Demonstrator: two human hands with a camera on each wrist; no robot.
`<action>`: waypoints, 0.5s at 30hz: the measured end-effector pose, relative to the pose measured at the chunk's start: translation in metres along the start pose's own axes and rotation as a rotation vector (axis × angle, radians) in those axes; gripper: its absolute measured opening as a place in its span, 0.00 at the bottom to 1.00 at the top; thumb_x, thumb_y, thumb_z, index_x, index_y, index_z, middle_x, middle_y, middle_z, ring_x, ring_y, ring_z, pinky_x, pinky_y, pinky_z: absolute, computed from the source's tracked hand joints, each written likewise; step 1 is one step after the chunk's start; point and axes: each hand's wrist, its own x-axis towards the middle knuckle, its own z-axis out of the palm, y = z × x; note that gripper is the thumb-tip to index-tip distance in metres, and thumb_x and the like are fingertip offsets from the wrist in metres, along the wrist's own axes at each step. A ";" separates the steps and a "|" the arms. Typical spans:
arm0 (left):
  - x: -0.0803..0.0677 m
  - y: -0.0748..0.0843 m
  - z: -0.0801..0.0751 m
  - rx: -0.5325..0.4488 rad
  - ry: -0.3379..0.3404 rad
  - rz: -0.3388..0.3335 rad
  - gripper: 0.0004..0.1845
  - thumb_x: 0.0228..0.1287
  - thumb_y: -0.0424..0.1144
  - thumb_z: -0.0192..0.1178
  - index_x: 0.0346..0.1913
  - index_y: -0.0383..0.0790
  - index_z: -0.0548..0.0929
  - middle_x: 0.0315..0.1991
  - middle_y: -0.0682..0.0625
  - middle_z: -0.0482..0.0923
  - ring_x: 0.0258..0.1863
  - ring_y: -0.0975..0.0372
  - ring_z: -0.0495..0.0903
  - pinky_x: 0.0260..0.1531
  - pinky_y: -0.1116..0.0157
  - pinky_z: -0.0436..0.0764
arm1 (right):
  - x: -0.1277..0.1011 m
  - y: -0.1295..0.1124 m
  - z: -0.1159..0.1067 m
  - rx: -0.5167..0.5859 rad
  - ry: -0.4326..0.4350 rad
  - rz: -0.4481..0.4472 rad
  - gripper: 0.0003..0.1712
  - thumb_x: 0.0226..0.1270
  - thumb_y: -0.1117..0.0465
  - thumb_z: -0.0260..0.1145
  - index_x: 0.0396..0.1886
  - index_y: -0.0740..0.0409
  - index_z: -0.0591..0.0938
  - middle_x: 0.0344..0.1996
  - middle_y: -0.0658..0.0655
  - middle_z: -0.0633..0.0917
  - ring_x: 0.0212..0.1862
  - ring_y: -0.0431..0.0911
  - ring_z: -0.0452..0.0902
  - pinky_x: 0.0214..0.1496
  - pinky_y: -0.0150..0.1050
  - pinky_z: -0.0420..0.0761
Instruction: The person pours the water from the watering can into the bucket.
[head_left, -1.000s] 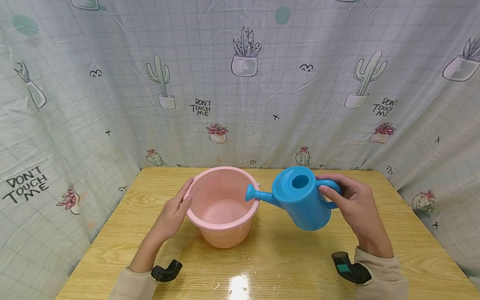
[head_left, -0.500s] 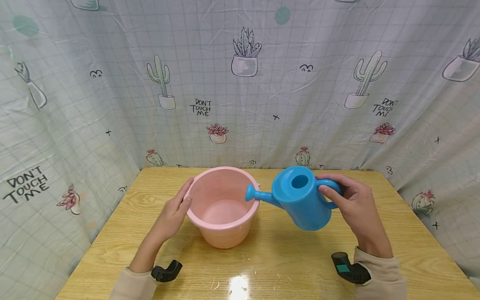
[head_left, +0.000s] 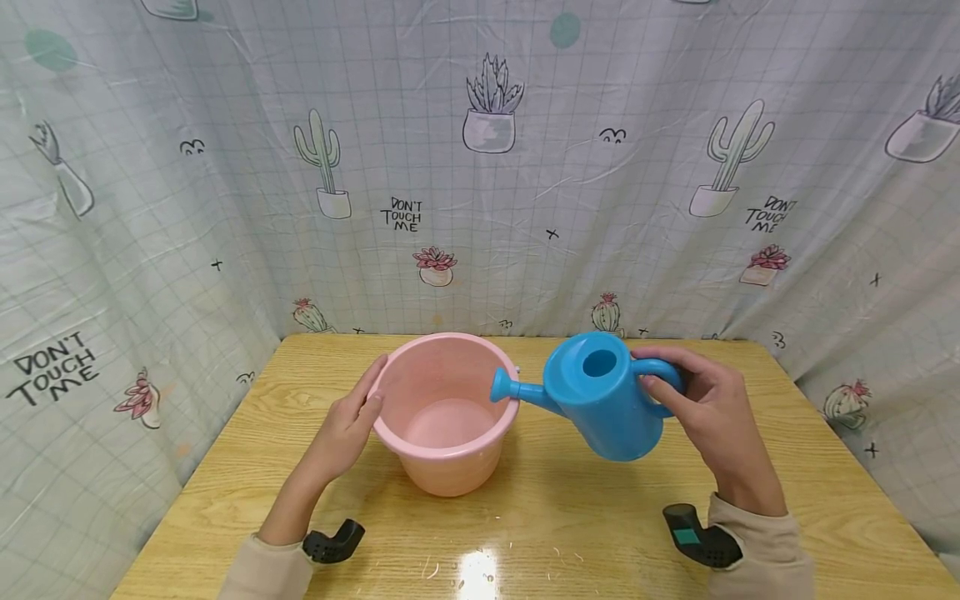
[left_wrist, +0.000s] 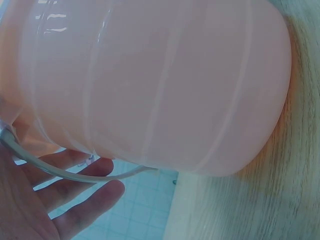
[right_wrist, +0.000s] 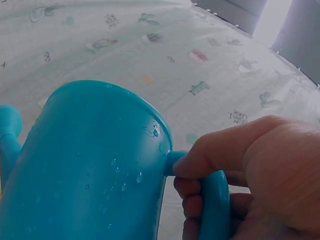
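A pink plastic bucket (head_left: 450,471) stands upright on the table. My left hand (head_left: 341,437) holds it at the left of its rim, the thumb lying at the rim. In the left wrist view several fingers (left_wrist: 97,202) spread under the rim, beside the thin bail handle (left_wrist: 65,173). My right hand (head_left: 708,404) grips the loop handle of a blue watering can (head_left: 611,417), fingers curled round the loop and thumb on top. The can tips slightly left, its spout (head_left: 532,393) reaching over the bucket's right rim. Water drops cling to the can's wall in the right wrist view.
The wooden table (head_left: 585,517) has small wet spots near its front. A patterned curtain (head_left: 555,167) hangs behind and along both sides. Black wrist devices (head_left: 333,542) sit at both beige sleeves (head_left: 761,542).
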 end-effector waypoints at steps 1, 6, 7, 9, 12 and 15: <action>0.000 0.000 0.000 -0.001 0.000 0.000 0.28 0.79 0.43 0.39 0.77 0.49 0.52 0.72 0.39 0.62 0.66 0.47 0.69 0.60 0.45 0.73 | 0.000 0.000 0.000 0.005 0.000 0.001 0.18 0.65 0.73 0.62 0.55 0.71 0.78 0.49 0.44 0.85 0.51 0.36 0.80 0.53 0.24 0.77; 0.000 0.000 0.000 -0.001 0.001 0.002 0.28 0.79 0.43 0.39 0.77 0.47 0.52 0.72 0.39 0.62 0.66 0.47 0.70 0.59 0.45 0.73 | 0.000 0.000 0.002 -0.013 0.018 -0.008 0.17 0.67 0.73 0.60 0.55 0.71 0.78 0.48 0.45 0.85 0.51 0.37 0.80 0.53 0.24 0.77; 0.000 0.000 0.000 -0.001 0.001 0.002 0.28 0.79 0.43 0.39 0.77 0.47 0.52 0.72 0.39 0.62 0.66 0.47 0.69 0.59 0.45 0.73 | 0.001 0.000 0.002 -0.013 0.024 -0.010 0.17 0.67 0.73 0.59 0.55 0.71 0.78 0.48 0.45 0.85 0.51 0.37 0.80 0.53 0.24 0.77; 0.000 0.000 0.000 0.000 0.000 0.004 0.28 0.79 0.43 0.39 0.77 0.48 0.52 0.72 0.39 0.62 0.66 0.47 0.70 0.59 0.46 0.73 | 0.001 0.000 0.003 -0.022 0.038 -0.014 0.17 0.68 0.73 0.59 0.55 0.70 0.79 0.48 0.45 0.85 0.51 0.37 0.80 0.54 0.24 0.76; 0.000 0.001 0.000 0.000 -0.001 0.004 0.28 0.79 0.43 0.39 0.77 0.49 0.52 0.72 0.39 0.62 0.66 0.47 0.69 0.60 0.45 0.73 | 0.001 0.000 0.005 -0.040 0.065 -0.016 0.16 0.68 0.72 0.59 0.54 0.69 0.79 0.47 0.45 0.85 0.49 0.37 0.80 0.53 0.24 0.77; 0.000 0.001 0.000 0.000 -0.002 0.001 0.28 0.79 0.43 0.39 0.77 0.52 0.51 0.72 0.39 0.62 0.67 0.47 0.69 0.60 0.46 0.72 | 0.001 -0.001 0.007 -0.060 0.094 -0.017 0.16 0.68 0.72 0.60 0.54 0.69 0.80 0.45 0.44 0.85 0.46 0.37 0.81 0.51 0.23 0.77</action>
